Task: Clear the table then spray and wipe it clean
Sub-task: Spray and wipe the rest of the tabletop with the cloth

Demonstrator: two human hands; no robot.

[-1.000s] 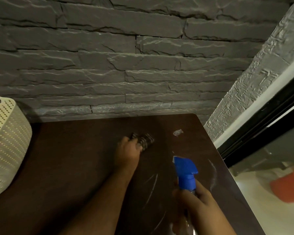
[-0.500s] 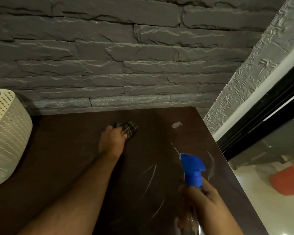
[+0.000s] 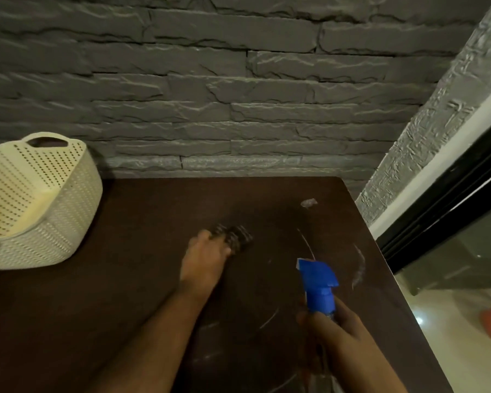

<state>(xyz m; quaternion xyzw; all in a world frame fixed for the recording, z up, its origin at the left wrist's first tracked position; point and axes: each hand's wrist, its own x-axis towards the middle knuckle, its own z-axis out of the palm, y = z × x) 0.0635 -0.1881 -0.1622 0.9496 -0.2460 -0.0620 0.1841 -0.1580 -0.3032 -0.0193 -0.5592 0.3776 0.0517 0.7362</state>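
On the table: a dark brown wooden table top (image 3: pixel 125 321) set against a grey stone-pattern wall (image 3: pixel 210 95), with pale streaks and smears toward its right side.
Left hand: the left hand (image 3: pixel 204 259) is stretched out to mid-table, fingers curled over a small dark checked cloth (image 3: pixel 237 238) that it presses flat on the surface.
Right hand: the right hand (image 3: pixel 335 333), near and to the right, grips the neck of a clear spray bottle with a blue trigger head (image 3: pixel 319 285), nozzle aimed away over the table.
Far right corner: a small crumpled whitish scrap (image 3: pixel 308 203) lies on the table, apart from the cloth.
Left edge: a cream perforated plastic basket (image 3: pixel 34 199) stands on the table.
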